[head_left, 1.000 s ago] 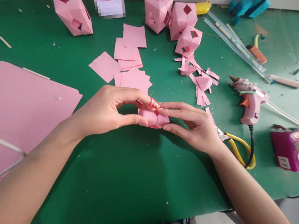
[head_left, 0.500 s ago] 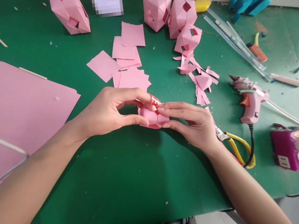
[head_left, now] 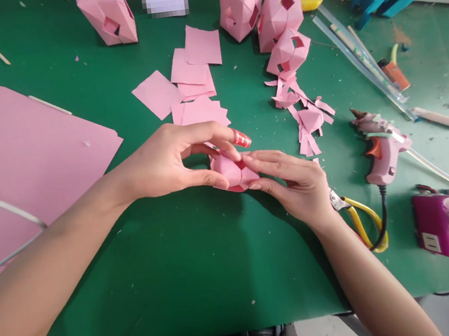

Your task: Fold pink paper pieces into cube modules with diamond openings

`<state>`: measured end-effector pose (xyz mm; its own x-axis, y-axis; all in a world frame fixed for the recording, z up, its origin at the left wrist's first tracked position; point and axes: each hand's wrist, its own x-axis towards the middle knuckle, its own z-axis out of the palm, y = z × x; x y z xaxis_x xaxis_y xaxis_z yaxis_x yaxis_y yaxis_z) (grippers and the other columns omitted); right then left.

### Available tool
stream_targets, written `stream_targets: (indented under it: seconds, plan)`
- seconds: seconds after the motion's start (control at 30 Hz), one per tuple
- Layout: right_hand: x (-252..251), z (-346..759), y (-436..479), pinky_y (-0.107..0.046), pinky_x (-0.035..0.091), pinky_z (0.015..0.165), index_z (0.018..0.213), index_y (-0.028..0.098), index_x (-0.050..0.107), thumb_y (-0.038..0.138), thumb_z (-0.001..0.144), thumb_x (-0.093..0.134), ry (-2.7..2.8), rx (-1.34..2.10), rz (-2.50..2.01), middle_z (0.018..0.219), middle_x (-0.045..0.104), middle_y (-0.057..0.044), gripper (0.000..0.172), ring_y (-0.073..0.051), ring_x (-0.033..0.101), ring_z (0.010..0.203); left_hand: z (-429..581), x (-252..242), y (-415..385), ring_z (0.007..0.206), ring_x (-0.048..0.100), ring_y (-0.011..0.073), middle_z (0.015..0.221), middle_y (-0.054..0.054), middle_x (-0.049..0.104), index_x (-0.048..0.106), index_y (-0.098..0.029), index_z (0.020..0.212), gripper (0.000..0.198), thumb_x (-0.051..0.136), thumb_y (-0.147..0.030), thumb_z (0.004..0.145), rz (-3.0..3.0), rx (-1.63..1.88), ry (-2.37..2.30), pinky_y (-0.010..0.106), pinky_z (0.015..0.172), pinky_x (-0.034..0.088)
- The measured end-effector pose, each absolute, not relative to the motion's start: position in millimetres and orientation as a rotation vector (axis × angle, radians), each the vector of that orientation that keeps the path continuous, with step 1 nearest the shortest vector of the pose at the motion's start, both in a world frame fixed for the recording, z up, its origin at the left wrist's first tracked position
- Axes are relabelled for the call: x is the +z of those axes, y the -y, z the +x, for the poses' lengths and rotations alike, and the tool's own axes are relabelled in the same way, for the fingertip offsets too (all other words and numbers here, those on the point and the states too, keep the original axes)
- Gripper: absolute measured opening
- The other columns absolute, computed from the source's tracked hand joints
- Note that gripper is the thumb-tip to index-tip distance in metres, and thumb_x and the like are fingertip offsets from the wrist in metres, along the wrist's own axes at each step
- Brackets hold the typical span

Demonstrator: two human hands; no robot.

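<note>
A small folded pink paper piece [head_left: 231, 171] rests low over the green mat [head_left: 186, 260], held between both hands. My left hand [head_left: 166, 161] pinches its left side with thumb and fingers; the index finger, with red tape round its tip, lifts above the paper. My right hand [head_left: 296, 184] presses its right side with fingers together.
A large pink sheet [head_left: 22, 154] lies at the left. Pink paper squares [head_left: 193, 82] and folded pink paper shapes [head_left: 266, 21] sit behind the hands. To the right are paper scraps [head_left: 304, 117], a pink glue gun [head_left: 380, 151], yellow-handled scissors [head_left: 362, 222], glue sticks [head_left: 358, 59] and a purple socket block [head_left: 446, 222].
The left index finger has lifted off the folded paper and now points right above it. Both hands stay on the paper piece, and the view has shifted slightly.
</note>
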<state>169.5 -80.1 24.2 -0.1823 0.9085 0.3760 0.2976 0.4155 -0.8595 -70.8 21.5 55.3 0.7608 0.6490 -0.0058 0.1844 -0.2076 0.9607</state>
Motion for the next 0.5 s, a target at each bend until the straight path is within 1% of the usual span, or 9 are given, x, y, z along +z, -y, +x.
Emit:
stream_targets:
  seconds: [0.07,0.13,0.23,0.33,0.43,0.5]
  plan:
    - [24.8,169.5,81.0,-0.035,0.062,0.106,0.131,0.035,0.074,0.012,0.085,0.083,1.692,0.776,-1.09,0.126,0.08,0.0,0.052,-0.02,0.076,0.117,-72.7,55.5,-23.4,0.117,0.072,0.0258,0.13,0.002,0.074,0.071,-0.034,0.13,0.059,0.09,-0.041,0.075,1.786,0.464,-0.656,0.038,0.104,0.059]
    - [25.4,169.4,81.4,-0.035,0.062,0.106,0.13,0.035,0.074,0.013,0.085,0.084,1.684,0.778,-1.101,0.125,0.08,0.0,0.052,-0.02,0.076,0.117,-73.9,54.9,-24.7,0.112,0.073,0.0247,0.127,0.004,0.075,0.07,-0.032,0.131,0.062,0.091,-0.044,0.074,1.82,0.437,-0.678,0.038,0.101,0.059]
    - [26.3,169.0,80.8,-0.038,0.063,0.104,0.127,0.034,0.077,0.013,0.085,0.084,1.702,0.773,-1.074,0.125,0.08,-0.001,0.047,-0.022,0.077,0.115,-72.8,54.2,-24.3,0.102,0.075,0.0228,0.114,0.003,0.078,0.077,-0.028,0.116,0.046,0.089,-0.046,0.076,1.84,0.433,-0.715,0.036,0.096,0.059]
    - [26.1,168.8,80.1,-0.04,0.064,0.104,0.125,0.034,0.077,0.012,0.086,0.083,1.698,0.769,-1.053,0.125,0.08,-0.003,0.045,-0.023,0.077,0.115,-69.2,54.8,-21.5,0.096,0.076,0.0221,0.104,0.002,0.081,0.08,-0.025,0.096,0.024,0.088,-0.04,0.078,1.812,0.478,-0.68,0.035,0.091,0.06]
    - [24.9,169.1,80.0,-0.041,0.064,0.103,0.125,0.034,0.077,0.013,0.088,0.081,1.692,0.776,-1.045,0.126,0.08,-0.003,0.043,-0.024,0.077,0.115,-66.9,55.0,-19.2,0.096,0.078,0.0221,0.101,0.002,0.082,0.081,-0.026,0.087,0.008,0.086,-0.03,0.082,1.787,0.517,-0.609,0.035,0.091,0.06]
    - [24.1,169.2,80.1,-0.043,0.064,0.103,0.127,0.035,0.075,0.013,0.089,0.079,1.698,0.78,-1.03,0.126,0.079,-0.003,0.043,-0.024,0.077,0.116,-67.2,54.0,-19.5,0.097,0.078,0.0227,0.101,0.002,0.083,0.081,-0.026,0.085,0.006,0.086,-0.027,0.082,1.774,0.529,-0.57,0.035,0.092,0.06]
